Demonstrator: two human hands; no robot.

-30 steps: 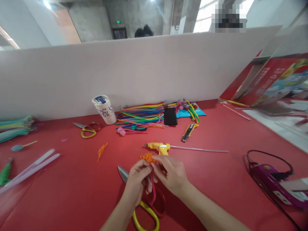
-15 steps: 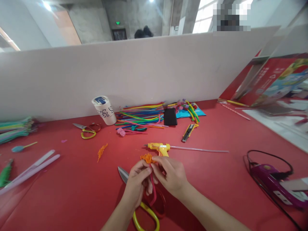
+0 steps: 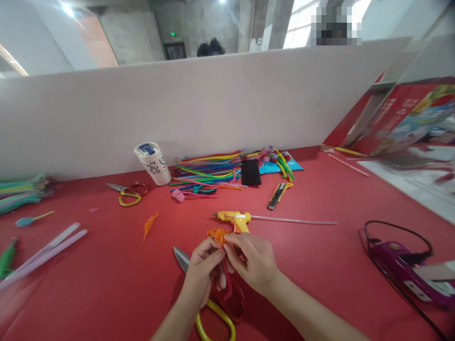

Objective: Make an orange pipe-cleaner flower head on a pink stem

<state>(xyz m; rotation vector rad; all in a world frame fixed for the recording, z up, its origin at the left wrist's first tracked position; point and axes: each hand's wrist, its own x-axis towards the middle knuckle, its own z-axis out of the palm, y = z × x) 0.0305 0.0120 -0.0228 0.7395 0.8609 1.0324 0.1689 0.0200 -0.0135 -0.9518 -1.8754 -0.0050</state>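
Observation:
Both my hands meet at the front middle around a pipe-cleaner flower with a frilly orange head (image 3: 217, 234) and a pink-red stem (image 3: 227, 279). My left hand (image 3: 204, 267) is closed around the stem just under the head. The fingertips of my right hand (image 3: 254, 260) pinch the base of the orange loops from the other side. Beneath my hands lie large scissors (image 3: 216, 312), their blade pointing up left and handles partly hidden. Just beyond the flower rests a yellow glue gun (image 3: 234, 217) with a long clear glue stick in its back.
An orange curled piece (image 3: 150, 226) and smaller scissors (image 3: 127, 193) lie to the left. Behind are a white cup (image 3: 153, 163), many pipe cleaners (image 3: 206, 168), a black box (image 3: 250, 172) and a utility knife (image 3: 278, 195). A purple power strip (image 3: 408, 270) with cable sits right.
The two hands stay nearly still on the flower, with only slight finger movement at the orange head. The whole view has shifted very slightly.

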